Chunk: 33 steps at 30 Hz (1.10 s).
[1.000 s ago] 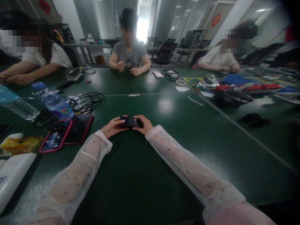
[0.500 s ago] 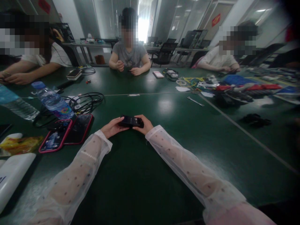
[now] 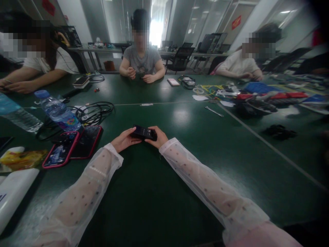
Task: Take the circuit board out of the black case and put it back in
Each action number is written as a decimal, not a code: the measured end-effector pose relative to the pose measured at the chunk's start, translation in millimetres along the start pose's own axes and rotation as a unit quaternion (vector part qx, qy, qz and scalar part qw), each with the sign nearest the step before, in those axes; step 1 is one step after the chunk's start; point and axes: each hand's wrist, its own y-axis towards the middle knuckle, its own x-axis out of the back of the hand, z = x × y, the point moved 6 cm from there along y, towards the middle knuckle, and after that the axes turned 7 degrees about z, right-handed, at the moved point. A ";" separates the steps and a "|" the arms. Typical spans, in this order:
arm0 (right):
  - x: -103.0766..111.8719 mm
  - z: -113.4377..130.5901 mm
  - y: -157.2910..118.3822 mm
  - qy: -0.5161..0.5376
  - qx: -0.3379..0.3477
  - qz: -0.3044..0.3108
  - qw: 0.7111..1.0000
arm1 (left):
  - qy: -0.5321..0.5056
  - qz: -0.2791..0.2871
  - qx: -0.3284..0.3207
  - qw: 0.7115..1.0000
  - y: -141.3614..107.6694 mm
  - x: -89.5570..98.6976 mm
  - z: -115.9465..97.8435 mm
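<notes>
Between my two hands is a small black box-shaped device (image 3: 143, 133) with pale print on its top face; its exact kind does not show. My left hand (image 3: 124, 140) grips its left end, thumb on top and fingers beneath. At the other end my right hand (image 3: 158, 136) is closed around the right side. The device is held low over the green table (image 3: 149, 185), and I cannot tell whether it touches the surface. Left of my left hand lie two phones in red-pink cases, one phone (image 3: 60, 151) partly over the other phone (image 3: 87, 142).
A water bottle (image 3: 58, 109) and coiled black cables (image 3: 99, 111) are at the left, near a white object (image 3: 15, 195). A wrench (image 3: 214, 111) lies to the right, with a black item (image 3: 279, 132) beyond. Tools and bags crowd the far right. Several people sit around the table.
The black device has tilted very slightly in my hands. Both hands keep their grip in nearly the same place.
</notes>
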 end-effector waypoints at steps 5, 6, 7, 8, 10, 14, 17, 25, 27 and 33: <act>-1.6 -0.9 0.5 -0.015 -0.008 0.004 1.000 | -0.013 -0.013 -0.002 1.000 1.4 1.0 0.5; -1.8 -0.7 0.5 -0.017 -0.006 0.004 1.000 | -0.015 -0.014 -0.002 1.000 1.4 1.0 0.6; -1.9 -0.2 0.5 -0.018 -0.003 0.004 1.000 | -0.017 -0.015 -0.002 1.000 1.5 1.1 0.9; -1.8 0.4 0.4 -0.018 0.000 0.002 1.000 | -0.017 -0.015 -0.001 1.000 1.6 1.2 1.2; -1.6 1.4 0.4 -0.017 0.004 0.000 1.000 | -0.018 -0.017 0.003 1.000 1.8 1.6 1.7; -2.1 1.4 0.3 -0.016 0.008 0.002 1.000 | -0.015 -0.014 0.001 1.000 1.4 0.8 0.6; -2.7 0.8 0.4 -0.018 0.021 0.007 1.000 | -0.013 -0.013 0.002 1.000 0.4 -0.4 -0.2; -1.7 4.0 0.6 -0.008 0.054 0.002 0.998 | -0.021 -0.015 0.014 1.000 2.3 4.0 2.0; -0.9 5.1 0.4 0.001 0.059 -0.007 0.998 | -0.025 -0.021 0.017 0.999 3.1 5.3 2.1; 4.2 3.8 -1.6 0.061 0.036 -0.040 0.997 | -0.040 -0.019 0.015 0.999 2.4 2.9 0.5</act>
